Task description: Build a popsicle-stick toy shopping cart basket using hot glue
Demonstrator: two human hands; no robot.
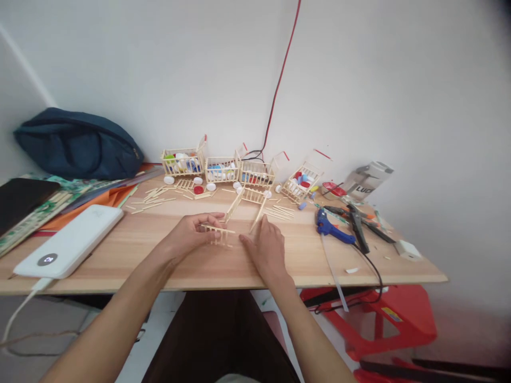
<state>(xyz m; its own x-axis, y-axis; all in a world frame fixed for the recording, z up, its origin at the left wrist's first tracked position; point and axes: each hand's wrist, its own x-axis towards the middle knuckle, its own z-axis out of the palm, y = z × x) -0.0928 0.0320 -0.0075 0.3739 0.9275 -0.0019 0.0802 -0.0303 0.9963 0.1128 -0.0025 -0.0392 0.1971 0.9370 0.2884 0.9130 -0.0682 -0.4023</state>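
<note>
My left hand (199, 230) is closed on a small lattice panel (219, 235) of thin wooden sticks, held just above the table. My right hand (268, 247) rests on the table with thumb and index finger apart. Its index fingertip is at the near end of the right side of a three-sided stick frame (253, 196); whether it presses on it I cannot tell. This frame stands between and beyond my hands, its gap facing me. Behind it is a row of little stick shopping carts, among them one cart (257, 173) with red-tipped handle and white wheels.
Loose sticks (154, 199) lie left of the frame, with more sticks (279, 211) to its right. A blue glue gun (333, 229) and black-handled pliers (358, 229) are at right. On the left are a white power bank (72, 242) and a dark blue bag (80, 143).
</note>
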